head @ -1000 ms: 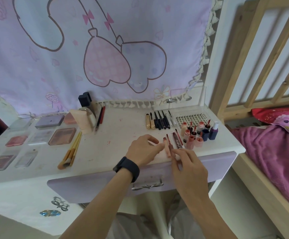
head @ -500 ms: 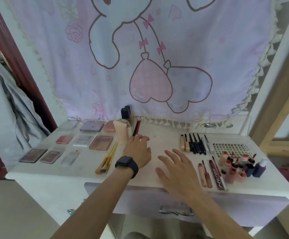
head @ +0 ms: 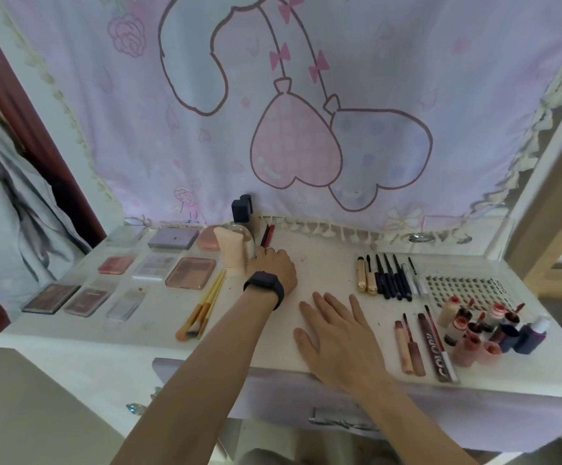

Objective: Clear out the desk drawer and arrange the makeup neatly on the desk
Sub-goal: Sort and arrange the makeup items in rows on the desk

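Observation:
On the white desk (head: 326,273), my left hand (head: 274,268), with a black watch on the wrist, is curled at the lower ends of two red pencils (head: 267,233), beside a pale pink tube (head: 231,250). Its fingertips are hidden, so a grip cannot be told. My right hand (head: 335,333) lies flat on the desk's front middle, fingers spread, holding nothing. Several palettes (head: 190,272) lie in rows at the left, with yellow brushes (head: 205,307) beside them. Black liners and gold tubes (head: 386,276), lip glosses (head: 410,347) and small bottles (head: 480,327) sit at the right. The lilac drawer front (head: 272,394) is closed.
A pink cartoon cloth (head: 306,129) hangs behind the desk, its fringe touching the back edge. A black bottle (head: 242,209) stands at the back. A lash tray (head: 460,290) lies at the right. A wooden bed frame (head: 547,196) stands right; grey clothing (head: 4,196) hangs left.
Both hands left the lip glosses at the right front. My left hand moved back to the red pencils; my right hand settled flat on the desk's middle. The camera turned left.

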Demonstrator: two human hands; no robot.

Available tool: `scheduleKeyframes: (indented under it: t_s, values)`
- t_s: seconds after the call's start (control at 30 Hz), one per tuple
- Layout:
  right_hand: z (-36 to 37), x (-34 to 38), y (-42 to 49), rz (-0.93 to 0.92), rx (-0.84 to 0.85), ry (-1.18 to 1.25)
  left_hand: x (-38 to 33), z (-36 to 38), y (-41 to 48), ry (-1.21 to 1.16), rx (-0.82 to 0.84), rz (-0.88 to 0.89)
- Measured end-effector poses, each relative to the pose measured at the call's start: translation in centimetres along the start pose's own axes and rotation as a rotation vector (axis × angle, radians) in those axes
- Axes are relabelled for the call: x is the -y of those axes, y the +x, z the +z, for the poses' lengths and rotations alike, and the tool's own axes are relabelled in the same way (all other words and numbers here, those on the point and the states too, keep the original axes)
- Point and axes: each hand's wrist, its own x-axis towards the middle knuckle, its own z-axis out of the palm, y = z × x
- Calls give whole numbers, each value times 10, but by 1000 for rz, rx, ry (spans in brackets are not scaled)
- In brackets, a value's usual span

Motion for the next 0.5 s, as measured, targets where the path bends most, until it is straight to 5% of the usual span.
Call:
scheduleKeyframes:
  t_s: [0.5]
  values:
    - [3, 0, -1, -6, -66, 26, -5, -4, -8, 82, -149, 23]
